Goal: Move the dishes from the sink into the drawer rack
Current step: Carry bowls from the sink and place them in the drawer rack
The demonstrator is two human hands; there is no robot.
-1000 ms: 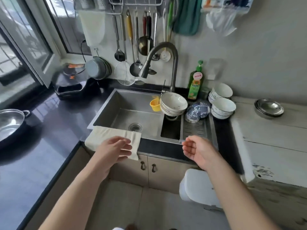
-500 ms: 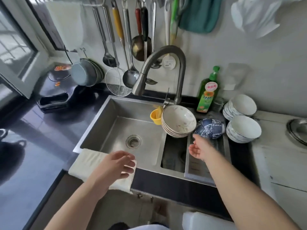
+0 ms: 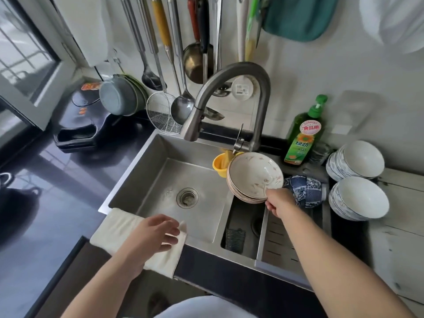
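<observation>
cream bowls with faint floral marks (image 3: 254,176) sit as a tilted stack at the sink's (image 3: 160,171) right side under the tap, mouths facing up and toward the person. right hand (image 3: 278,201) is at the stack's near lower rim, fingers seemingly pinching that edge, though the grip is partly hidden. left hand (image 3: 152,235) rests relaxed, holding nothing, on a cloth (image 3: 114,230), much farther off.

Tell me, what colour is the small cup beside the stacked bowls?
Yellow: the small cup, seen from the head view.
</observation>
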